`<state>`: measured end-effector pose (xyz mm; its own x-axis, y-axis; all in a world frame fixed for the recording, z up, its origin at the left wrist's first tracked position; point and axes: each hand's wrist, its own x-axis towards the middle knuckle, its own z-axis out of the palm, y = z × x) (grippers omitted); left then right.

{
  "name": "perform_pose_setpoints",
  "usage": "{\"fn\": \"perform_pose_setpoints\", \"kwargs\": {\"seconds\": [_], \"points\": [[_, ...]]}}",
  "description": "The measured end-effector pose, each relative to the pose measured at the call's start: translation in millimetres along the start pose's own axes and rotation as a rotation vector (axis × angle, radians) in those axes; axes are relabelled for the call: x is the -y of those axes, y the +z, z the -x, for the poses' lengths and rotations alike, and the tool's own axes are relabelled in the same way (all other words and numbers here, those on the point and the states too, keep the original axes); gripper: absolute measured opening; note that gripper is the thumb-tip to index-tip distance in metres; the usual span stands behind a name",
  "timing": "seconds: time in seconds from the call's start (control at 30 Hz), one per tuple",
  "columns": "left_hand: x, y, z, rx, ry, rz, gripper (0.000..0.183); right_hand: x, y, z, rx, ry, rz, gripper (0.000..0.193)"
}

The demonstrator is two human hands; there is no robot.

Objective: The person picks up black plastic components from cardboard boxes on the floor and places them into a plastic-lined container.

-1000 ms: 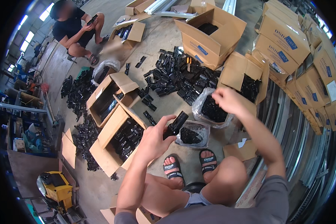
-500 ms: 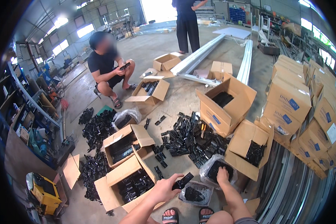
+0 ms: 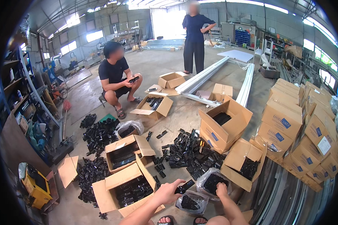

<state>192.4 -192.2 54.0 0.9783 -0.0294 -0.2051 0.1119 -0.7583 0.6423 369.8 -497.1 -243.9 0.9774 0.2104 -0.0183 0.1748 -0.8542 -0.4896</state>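
My left hand (image 3: 170,192) is closed round a black plastic part (image 3: 184,186), oblong and blocky, held over the floor just in front of my feet. My right hand (image 3: 222,190) dips to the near edge of a clear plastic bag (image 3: 202,186) full of small black pieces. Its fingers are bunched together, and whatever they pinch is hidden. Below the left hand stands a second clear bag (image 3: 203,206), also with small black pieces. An open carton (image 3: 100,191) of black parts is to the left of my left forearm.
Heaps of black parts (image 3: 186,153) lie ahead, with another pile (image 3: 90,180) to the left. Open cartons (image 3: 229,125) surround them. At right, sealed cartons (image 3: 281,116) stand stacked beside long metal profiles (image 3: 278,187). One person (image 3: 116,75) squats holding a black part; another (image 3: 194,37) stands behind.
The view has tilted up, showing more of the standing person. My left hand still holds the black part. My right hand remains at the bag, its fingers drawn closer together.
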Motion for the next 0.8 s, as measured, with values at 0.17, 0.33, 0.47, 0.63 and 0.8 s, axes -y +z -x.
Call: {"fn": "perform_pose_setpoints", "kwargs": {"seconds": [0.17,0.33,0.47,0.63,0.8], "points": [[3,1,6,-0.066,0.133,-0.035,0.067,-16,3,10,0.031,0.091,0.126,0.031],[4,-3,21,-0.074,0.128,-0.003,0.067,11,-6,40,0.162,-0.137,0.524,0.02],[4,-7,29,-0.086,0.118,-0.018,0.067,13,-18,59,0.246,-0.203,0.618,0.022],[3,-7,25,-0.045,0.034,-0.025,0.066,4,-29,64,0.258,-0.184,0.578,0.026],[9,-3,24,-0.112,0.112,-0.031,0.062,7,-32,66,0.167,-0.183,0.445,0.023]]}}
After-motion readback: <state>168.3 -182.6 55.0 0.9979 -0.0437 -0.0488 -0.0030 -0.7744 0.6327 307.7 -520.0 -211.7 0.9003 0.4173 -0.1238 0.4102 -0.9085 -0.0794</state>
